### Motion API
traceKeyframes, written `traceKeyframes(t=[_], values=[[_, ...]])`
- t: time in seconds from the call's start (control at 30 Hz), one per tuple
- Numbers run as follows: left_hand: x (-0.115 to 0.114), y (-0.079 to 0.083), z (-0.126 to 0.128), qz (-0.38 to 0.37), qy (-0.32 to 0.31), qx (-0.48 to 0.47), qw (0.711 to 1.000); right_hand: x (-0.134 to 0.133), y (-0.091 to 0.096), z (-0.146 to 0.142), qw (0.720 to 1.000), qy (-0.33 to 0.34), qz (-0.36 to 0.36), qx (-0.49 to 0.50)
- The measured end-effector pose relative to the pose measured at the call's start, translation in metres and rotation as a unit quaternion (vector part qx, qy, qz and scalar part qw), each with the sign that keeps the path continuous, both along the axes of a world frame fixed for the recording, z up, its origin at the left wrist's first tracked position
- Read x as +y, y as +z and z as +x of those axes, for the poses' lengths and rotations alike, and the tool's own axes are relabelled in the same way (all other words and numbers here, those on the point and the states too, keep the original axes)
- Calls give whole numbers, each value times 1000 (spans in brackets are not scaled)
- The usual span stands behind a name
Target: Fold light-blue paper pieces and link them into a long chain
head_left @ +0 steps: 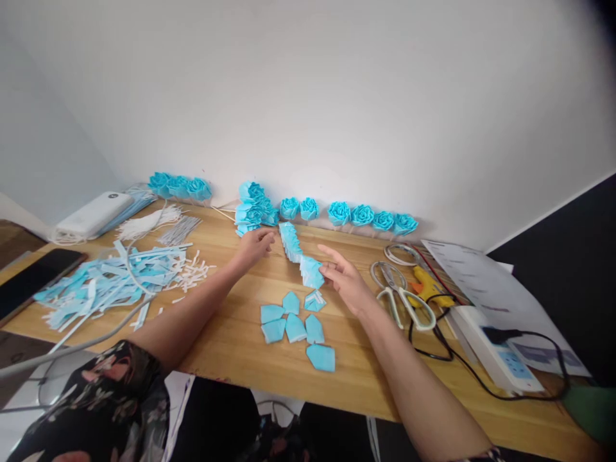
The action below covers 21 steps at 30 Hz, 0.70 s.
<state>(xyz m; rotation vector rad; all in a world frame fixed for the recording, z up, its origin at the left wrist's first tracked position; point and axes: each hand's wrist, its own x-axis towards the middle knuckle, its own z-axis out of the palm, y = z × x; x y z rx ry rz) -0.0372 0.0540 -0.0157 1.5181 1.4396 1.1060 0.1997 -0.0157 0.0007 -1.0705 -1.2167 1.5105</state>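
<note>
My right hand (pixel 342 276) pinches the right edge of a small stack of blue fabric petals (pixel 310 273), its index finger stretched out above. From that stack a row of overlapping blue petals (pixel 289 242) runs back toward the wall. My left hand (pixel 257 248) hovers left of this row, fingers loosely curled and apart, with nothing visible in them. Just behind it is a pile of blue fabric roses (pixel 251 208). Several pointed blue pieces (pixel 295 327) lie flat on the table in front of my hands. One piece (pixel 314 300) shows white folded strips on top.
Blue roses (pixel 362 215) line the wall. On the left lie blue fabric strips (pixel 115 276), white cords (pixel 147 221), a phone (pixel 41 282) and a white power bank (pixel 94 215). Scissors (pixel 397 285), a yellow glue gun (pixel 428 285), cables and a power strip (pixel 500 356) are at right.
</note>
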Motion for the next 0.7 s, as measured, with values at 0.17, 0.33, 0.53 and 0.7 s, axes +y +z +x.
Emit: traceKeyframes(t=[0.17, 0.33, 0.53, 0.7], values=[[26, 16, 7, 76, -11, 336, 939, -3, 3, 5, 999, -2, 20, -32], [49, 21, 20, 50, -5, 415, 908, -5, 4, 6, 998, 13, 41, -54], [54, 21, 27, 13, -22, 430, 903, -5, 3, 6, 996, 24, 52, -62], [45, 31, 29, 12, -10, 418, 908, -5, 3, 7, 995, 30, 60, -67]])
